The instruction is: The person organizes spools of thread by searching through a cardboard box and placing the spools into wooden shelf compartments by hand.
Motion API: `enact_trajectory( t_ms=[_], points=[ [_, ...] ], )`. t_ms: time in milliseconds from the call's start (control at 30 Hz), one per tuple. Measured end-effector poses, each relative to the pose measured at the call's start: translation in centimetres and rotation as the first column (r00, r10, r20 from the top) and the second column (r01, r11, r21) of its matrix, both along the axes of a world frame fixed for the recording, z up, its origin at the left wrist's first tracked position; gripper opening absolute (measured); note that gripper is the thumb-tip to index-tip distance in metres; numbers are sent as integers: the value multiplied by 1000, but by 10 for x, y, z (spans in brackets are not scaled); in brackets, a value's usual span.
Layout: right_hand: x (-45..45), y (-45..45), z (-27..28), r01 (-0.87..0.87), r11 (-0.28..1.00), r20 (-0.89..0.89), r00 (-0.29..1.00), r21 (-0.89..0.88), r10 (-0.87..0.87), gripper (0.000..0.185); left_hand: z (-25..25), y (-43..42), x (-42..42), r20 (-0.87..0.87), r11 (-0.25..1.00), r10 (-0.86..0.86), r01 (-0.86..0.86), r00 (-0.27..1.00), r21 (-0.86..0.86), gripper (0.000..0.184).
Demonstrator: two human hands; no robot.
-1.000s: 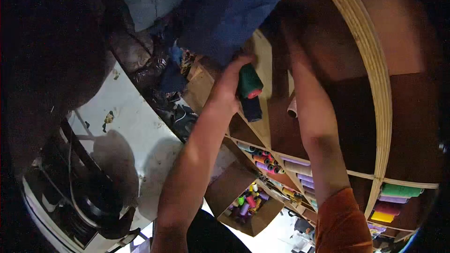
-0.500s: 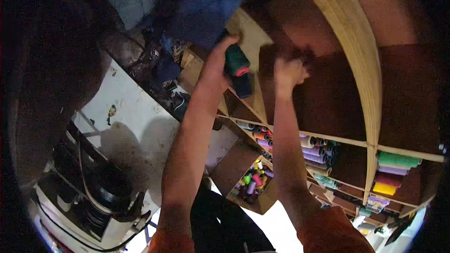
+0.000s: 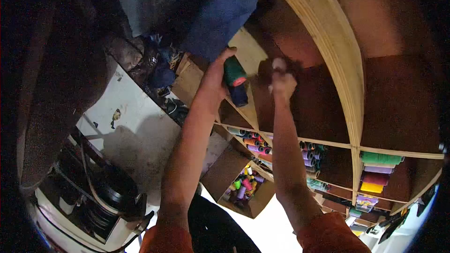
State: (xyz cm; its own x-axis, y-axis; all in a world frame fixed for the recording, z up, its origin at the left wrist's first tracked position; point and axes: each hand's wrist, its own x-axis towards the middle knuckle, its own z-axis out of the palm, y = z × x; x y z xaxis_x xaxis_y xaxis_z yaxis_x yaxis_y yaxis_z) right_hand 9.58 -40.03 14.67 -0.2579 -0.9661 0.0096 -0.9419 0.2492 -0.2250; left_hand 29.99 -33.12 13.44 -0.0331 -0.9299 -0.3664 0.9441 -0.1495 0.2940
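Observation:
A cone-shaped spool of dark green thread (image 3: pixel 234 71) with a reddish end is gripped in my left hand (image 3: pixel 218 72), its fingers mostly hidden behind the spool. Just below it is a dark navy item (image 3: pixel 239 95), whose kind I cannot make out. To the right, my right hand (image 3: pixel 284 84) is raised in front of brown shelf panels, curled and blurred by motion. A pale smear shows at its top; whether it is a finger or something held is unclear.
A wooden shelf unit (image 3: pixel 328 28) stands to the right, with thread spools (image 3: pixel 380 158) in its compartments. An open cardboard box (image 3: pixel 255 206) of colourful spools lies below. Blue cloth (image 3: pixel 220 14) hangs at the top. At left are a white tabletop (image 3: pixel 136 126) and dark machinery (image 3: pixel 110 189).
The view has shifted slightly. My right hand has moved a little down and toward the left, nearer the spool. My left hand keeps its hold on the green spool.

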Motion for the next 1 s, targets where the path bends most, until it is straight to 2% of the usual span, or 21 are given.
enact_trajectory(
  t_ms=[33,167,200,300,500,700,833,933,1000],
  points=[
    [1,-6,3,-59,998,22,998,-30,60,64,-1,0,1,1,1000,4,-4,1000,-7,32],
    [30,-86,0,-196,897,229,925,-396,304,56,8,7,2,2,999,16,-16,1000,41,34],
    [25,-109,-9,-363,842,-107,930,-399,351,54,12,8,2,-1,998,23,-23,1000,65,35],
    [31,-137,-17,-455,828,-159,890,-327,426,53,13,7,3,2,994,0,0,1000,110,36],
    [37,-163,-28,-503,820,-155,864,-272,478,52,3,2,4,-18,995,2,0,1000,103,36],
    [44,-166,-32,-504,826,-129,863,-251,488,50,21,7,10,25,979,31,-35,999,203,37],
    [52,-169,-32,-498,826,-81,865,-266,495,49,7,2,6,61,991,57,-64,996,118,40],
    [52,-156,-26,-468,833,-3,872,-295,489,49,-2,-2,3,100,998,21,-27,995,65,46],
    [51,-130,-14,-413,851,149,866,-324,477,48,-1,-2,2,123,997,14,-23,992,69,44]
  ],
)
